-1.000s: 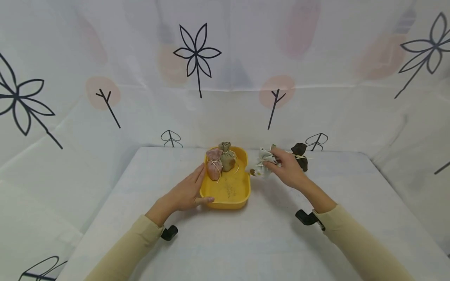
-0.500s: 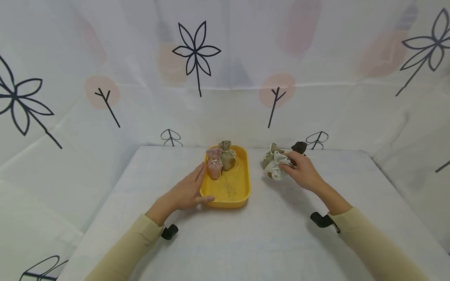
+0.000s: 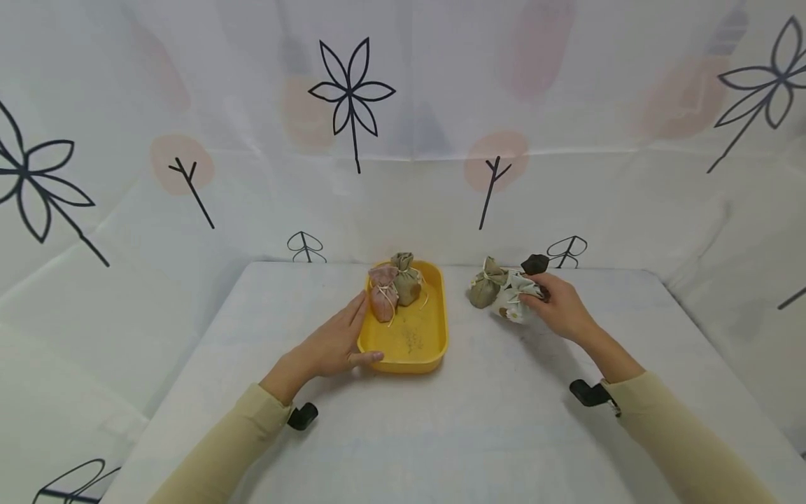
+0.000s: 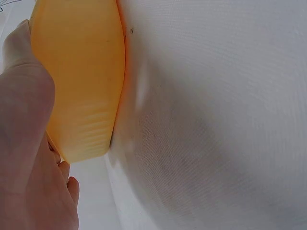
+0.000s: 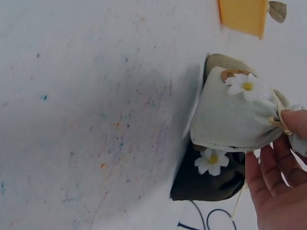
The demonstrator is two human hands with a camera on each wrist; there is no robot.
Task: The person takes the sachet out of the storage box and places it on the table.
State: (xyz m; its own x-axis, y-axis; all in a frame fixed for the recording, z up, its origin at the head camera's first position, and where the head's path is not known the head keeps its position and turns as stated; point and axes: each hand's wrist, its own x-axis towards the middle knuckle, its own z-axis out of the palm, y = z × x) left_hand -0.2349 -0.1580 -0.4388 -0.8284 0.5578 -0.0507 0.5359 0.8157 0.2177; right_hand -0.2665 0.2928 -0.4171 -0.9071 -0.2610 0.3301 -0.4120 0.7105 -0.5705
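A pale drawstring pouch [image 3: 511, 299] with a white daisy hangs from my right hand [image 3: 562, 308]. Thumb and fingers pinch its tied neck, as the right wrist view shows. An olive pouch [image 3: 483, 290] stands just left of it, and a dark brown pouch [image 5: 206, 184] is beside it, partly hidden by the hand in the head view. My left hand [image 3: 327, 346] rests along the left side of a yellow tray [image 3: 412, 350], fingers straight and thumb over the near rim. Inside the tray, a pink pouch [image 3: 383, 305] leans beside another olive pouch [image 3: 408, 287].
A white cloth covers the table [image 3: 403, 434]. Behind it rises a white curtain [image 3: 415, 210] printed with flowers and twigs. Black wrist mounts [image 3: 588, 393] project beneath both sleeves.
My right hand has moved right with the pale pouch, away from the tray and towards the dark pouch. More of the standing olive pouch shows now. The left hand keeps its place.
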